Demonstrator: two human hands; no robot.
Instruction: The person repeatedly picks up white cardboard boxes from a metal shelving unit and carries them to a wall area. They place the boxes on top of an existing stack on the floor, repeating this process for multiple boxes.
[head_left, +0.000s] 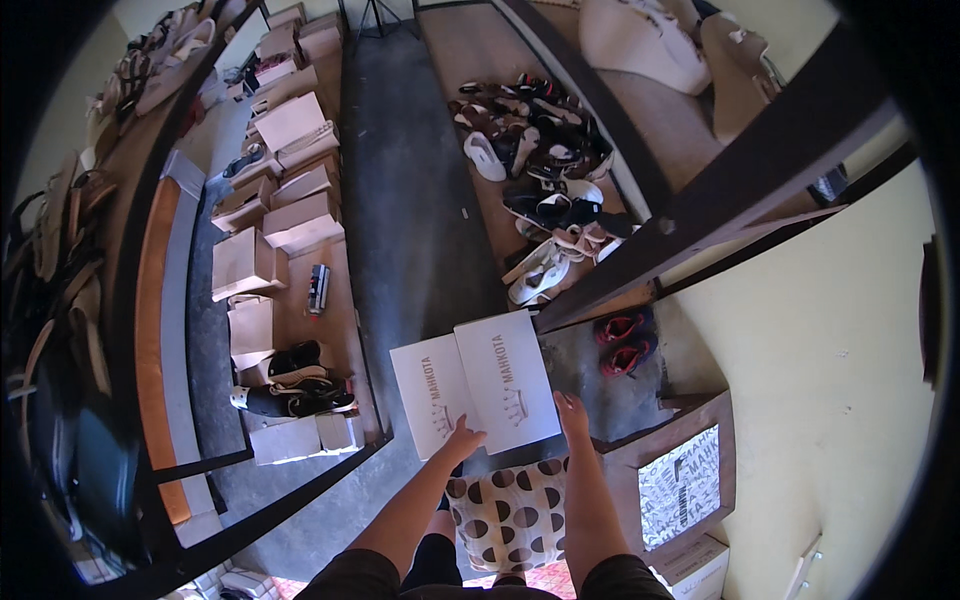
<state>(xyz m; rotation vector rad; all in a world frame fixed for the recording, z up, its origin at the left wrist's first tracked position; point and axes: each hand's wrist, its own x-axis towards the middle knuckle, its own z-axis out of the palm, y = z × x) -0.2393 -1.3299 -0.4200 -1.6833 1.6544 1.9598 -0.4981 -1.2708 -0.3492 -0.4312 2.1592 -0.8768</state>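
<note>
Two white cardboard shoe boxes lie side by side in front of me, the left box (428, 375) set slightly lower than the right box (512, 375). Each lid bears a crown mark and printed lettering. My left hand (463, 438) grips the near edge of the left box, close to the seam, one finger stretched over its lid. Against the right side of the other box presses my right hand (572, 414); its fingers are partly hidden. Below the boxes, a cushion or cloth with brown and black half-circles (510, 515) shows between my forearms.
Brown boxes (290, 220) line a low shelf at left, with black shoes (290, 390) at its near end. Heaped shoes and sandals (550, 190) cover the shelf at right. A dark slanted beam (690, 205) crosses the right side. Red-and-black shoes (625, 342) stand on the floor.
</note>
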